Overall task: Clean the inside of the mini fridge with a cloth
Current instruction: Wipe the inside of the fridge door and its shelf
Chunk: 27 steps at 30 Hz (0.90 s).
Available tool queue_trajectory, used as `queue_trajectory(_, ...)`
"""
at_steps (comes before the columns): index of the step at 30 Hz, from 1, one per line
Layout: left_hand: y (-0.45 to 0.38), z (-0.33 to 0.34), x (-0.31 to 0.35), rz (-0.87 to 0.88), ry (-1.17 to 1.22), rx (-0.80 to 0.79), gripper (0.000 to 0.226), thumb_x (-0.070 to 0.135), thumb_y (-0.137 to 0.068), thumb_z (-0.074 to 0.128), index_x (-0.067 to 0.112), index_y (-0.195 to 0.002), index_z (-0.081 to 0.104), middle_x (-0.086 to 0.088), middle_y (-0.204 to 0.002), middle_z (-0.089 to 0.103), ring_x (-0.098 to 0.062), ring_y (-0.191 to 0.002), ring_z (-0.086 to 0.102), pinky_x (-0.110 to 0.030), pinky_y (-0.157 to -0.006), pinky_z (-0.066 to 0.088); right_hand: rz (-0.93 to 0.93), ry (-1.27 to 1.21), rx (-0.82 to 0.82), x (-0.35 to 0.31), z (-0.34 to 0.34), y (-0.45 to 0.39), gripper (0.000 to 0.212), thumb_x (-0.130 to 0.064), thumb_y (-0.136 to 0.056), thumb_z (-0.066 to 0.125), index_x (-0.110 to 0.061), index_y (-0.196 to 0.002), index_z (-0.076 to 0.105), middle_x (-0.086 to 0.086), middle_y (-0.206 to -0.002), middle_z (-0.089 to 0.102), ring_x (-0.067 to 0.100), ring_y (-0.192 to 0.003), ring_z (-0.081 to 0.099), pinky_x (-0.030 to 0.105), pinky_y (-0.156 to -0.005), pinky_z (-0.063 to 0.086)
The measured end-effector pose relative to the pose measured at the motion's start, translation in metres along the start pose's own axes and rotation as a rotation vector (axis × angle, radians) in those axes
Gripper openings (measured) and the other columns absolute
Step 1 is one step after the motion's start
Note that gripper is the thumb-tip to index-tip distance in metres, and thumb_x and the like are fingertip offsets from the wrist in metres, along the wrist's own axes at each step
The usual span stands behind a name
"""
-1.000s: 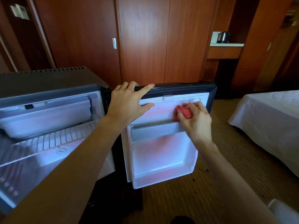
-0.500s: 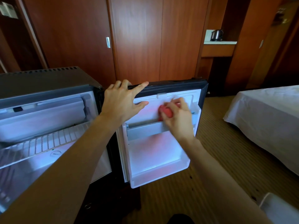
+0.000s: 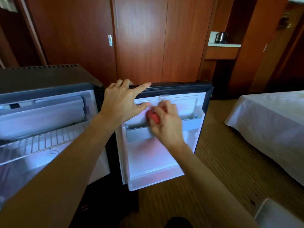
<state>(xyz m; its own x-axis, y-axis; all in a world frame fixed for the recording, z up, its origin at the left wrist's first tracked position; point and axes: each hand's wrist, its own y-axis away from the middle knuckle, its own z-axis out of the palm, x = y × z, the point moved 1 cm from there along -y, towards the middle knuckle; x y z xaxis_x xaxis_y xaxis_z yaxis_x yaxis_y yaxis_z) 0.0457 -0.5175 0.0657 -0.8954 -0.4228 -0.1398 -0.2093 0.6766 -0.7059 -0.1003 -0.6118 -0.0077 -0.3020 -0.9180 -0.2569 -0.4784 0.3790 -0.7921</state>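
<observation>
The mini fridge (image 3: pixel 41 79) stands open at the left, its white interior and wire shelf (image 3: pixel 41 142) showing. Its door (image 3: pixel 156 165) swings out toward me, white liner facing up. My left hand (image 3: pixel 122 102) holds the door's top edge, fingers over the dark rim and thumb on the liner. My right hand (image 3: pixel 166 124) grips a bunched red cloth (image 3: pixel 153 116) and presses it against the upper part of the liner, just above the door shelf rail (image 3: pixel 139 134). Most of the cloth is hidden under my fingers.
Wooden wardrobe doors (image 3: pixel 139 38) rise behind the fridge. A kettle (image 3: pixel 221 37) sits on a small counter at the back right. A bed with a white sheet (image 3: pixel 271 125) fills the right side. Striped carpet (image 3: pixel 222 170) lies between the door and the bed.
My right hand has slid the red cloth leftward across the upper door liner, toward my left hand. My left hand has stayed on the door's top edge.
</observation>
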Motion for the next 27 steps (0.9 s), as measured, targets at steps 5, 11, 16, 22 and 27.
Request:
queue_trajectory(5,0.003,-0.002,-0.002,0.023,0.004,-0.006,0.066,0.072,-0.083,0.058,0.050,-0.144,0.047,-0.004,-0.110,0.065,-0.029,-0.096,0.060,-0.037,-0.076,0.044,0.272,0.133,0.090,0.062,-0.039,0.000,0.021,-0.034,-0.089,0.065,-0.021,-0.104,0.072,0.005,-0.109,0.055,0.032,-0.101,0.055,0.044,-0.077,0.053)
queue_trajectory(11,0.002,-0.002,-0.001,0.020,0.004,0.001,0.066,0.071,-0.081,0.061,0.051,-0.142,0.048,-0.003,-0.110,0.065,-0.029,-0.096,0.060,-0.037,-0.079,0.044,0.167,0.078,0.098,0.015,-0.010,-0.002,0.019,-0.021,-0.089,0.065,-0.012,-0.105,0.071,0.010,-0.110,0.060,0.033,-0.095,0.053,0.041,-0.074,0.048)
queue_trajectory(16,0.002,0.000,-0.003,0.041,-0.001,0.032,0.065,0.071,-0.082,0.056,0.049,-0.142,0.050,-0.004,-0.107,0.066,-0.029,-0.094,0.061,-0.038,-0.076,0.046,-0.034,0.036,0.003,-0.025,0.012,0.000,0.025,-0.023,-0.084,0.068,-0.011,-0.106,0.070,0.006,-0.103,0.059,0.027,-0.092,0.051,0.033,-0.068,0.042)
queue_trajectory(22,0.003,-0.003,-0.001,0.021,0.012,0.005,0.066,0.071,-0.081,0.062,0.049,-0.143,0.049,-0.005,-0.109,0.065,-0.029,-0.097,0.060,-0.037,-0.079,0.044,0.090,0.370,-0.016,0.024,-0.041,0.000,0.025,-0.038,-0.090,0.068,-0.017,-0.100,0.076,0.003,-0.103,0.069,0.038,-0.097,0.053,0.045,-0.082,0.044)
queue_trajectory(27,0.005,-0.005,0.000,0.021,0.035,0.018,0.066,0.070,-0.080,0.065,0.049,-0.141,0.051,-0.004,-0.108,0.066,-0.030,-0.095,0.061,-0.038,-0.078,0.044,0.175,0.376,-0.276,0.013,-0.055,0.007,0.054,-0.066,-0.096,0.042,-0.024,-0.111,0.073,0.001,-0.117,0.065,0.035,-0.103,0.051,0.043,-0.080,0.047)
